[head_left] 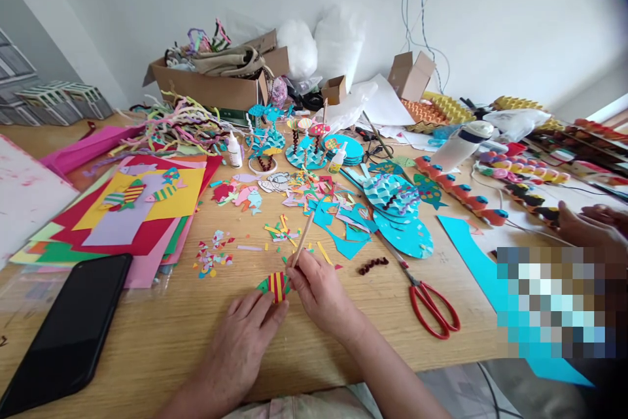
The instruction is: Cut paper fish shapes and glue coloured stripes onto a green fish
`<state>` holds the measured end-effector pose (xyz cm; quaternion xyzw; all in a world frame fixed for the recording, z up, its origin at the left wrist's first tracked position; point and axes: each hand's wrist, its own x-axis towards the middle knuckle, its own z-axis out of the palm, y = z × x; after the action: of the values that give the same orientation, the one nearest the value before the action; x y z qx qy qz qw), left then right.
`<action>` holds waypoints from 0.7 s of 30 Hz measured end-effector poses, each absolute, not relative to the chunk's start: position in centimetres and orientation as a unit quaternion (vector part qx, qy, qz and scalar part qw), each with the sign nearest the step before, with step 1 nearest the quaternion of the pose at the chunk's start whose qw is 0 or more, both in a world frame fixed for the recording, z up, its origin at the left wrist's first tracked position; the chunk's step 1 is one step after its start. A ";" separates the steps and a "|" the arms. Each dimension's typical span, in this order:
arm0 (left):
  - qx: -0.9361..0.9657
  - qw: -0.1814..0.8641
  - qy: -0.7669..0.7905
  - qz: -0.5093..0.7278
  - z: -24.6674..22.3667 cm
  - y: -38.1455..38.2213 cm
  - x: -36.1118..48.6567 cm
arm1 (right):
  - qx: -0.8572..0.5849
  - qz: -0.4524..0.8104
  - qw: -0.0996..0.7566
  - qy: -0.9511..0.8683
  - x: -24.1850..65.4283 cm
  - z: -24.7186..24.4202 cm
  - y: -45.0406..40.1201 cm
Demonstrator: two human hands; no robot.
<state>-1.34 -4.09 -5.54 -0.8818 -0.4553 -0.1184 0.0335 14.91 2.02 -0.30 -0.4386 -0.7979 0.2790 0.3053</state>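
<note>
A small paper fish [277, 287], green with red and yellow stripes, lies flat on the wooden table near its front edge. The fingers of my left hand [248, 334] rest on its lower left side, spread out on the table. My right hand [316, 288] is pinched around a thin wooden stick [304, 236] that points up and away; its lower end is hidden by the fingers, beside the fish's right end. Just beyond the hands lie cut paper strips [282, 231] and small paper bits [213, 254].
Red-handled scissors [434, 308] and a brown twisted pipe cleaner [373, 267] lie at right. Coloured paper sheets [181, 193] and a black phone [69, 327] are at left. Glue bottles [235, 151] stand farther back. Another person's hands [589, 223] are at far right.
</note>
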 end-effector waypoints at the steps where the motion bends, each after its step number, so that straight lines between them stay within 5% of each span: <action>1: -0.882 0.030 -0.456 -0.115 -5.6 -4.1 -1.3 | -0.439 0.279 0.299 -0.800 14.9 -0.4 1.9; 21: -0.881 0.040 -0.453 -0.128 -5.6 -3.9 -1.4 | -0.439 0.273 0.308 -0.799 14.4 -1.1 3.3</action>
<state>-1.38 -3.90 -5.62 -0.8813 -0.4531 -0.1281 0.0396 14.44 3.33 -1.08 -0.4390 -0.7986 0.2726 0.3085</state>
